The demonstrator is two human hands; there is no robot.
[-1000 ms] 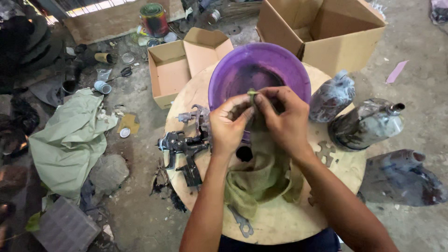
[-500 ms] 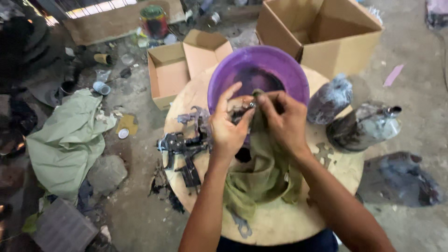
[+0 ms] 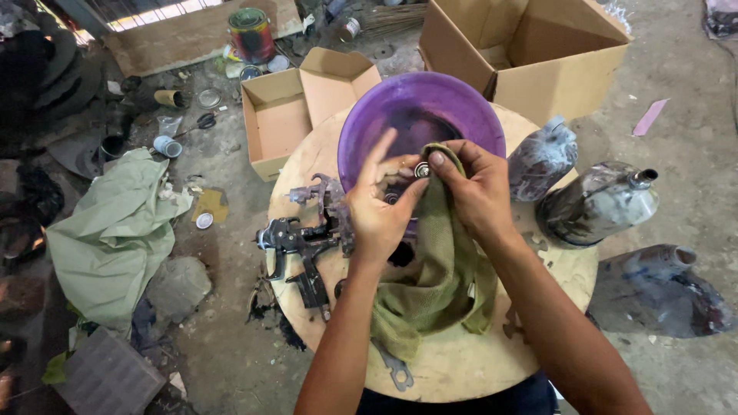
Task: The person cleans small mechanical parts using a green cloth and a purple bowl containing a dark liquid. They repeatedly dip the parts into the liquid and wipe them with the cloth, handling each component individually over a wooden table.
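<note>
My left hand point(image 3: 382, 207) and my right hand point(image 3: 473, 190) meet over the near rim of a purple plastic basin point(image 3: 419, 115) on a round wooden table point(image 3: 461, 369). Between their fingertips sits a small round metal ring part point(image 3: 421, 170). My right hand also grips an olive green cloth point(image 3: 434, 280), which drapes down over the table toward me. My left index finger points up and its thumb presses the small part.
A dark spray gun body point(image 3: 301, 244) lies on the table's left. Paint-stained metal cups point(image 3: 598, 204) point(image 3: 542, 157) stand on its right. A flat wrench point(image 3: 396, 369) lies near the front edge. Open cardboard boxes point(image 3: 296, 111) point(image 3: 530, 50), a paint can point(image 3: 251, 32) and a green sack point(image 3: 115, 230) lie on the floor.
Both hands have shifted slightly toward me from the basin's centre. My left fingers have spread, the index finger now raised, while the small part stays pinched between the hands.
</note>
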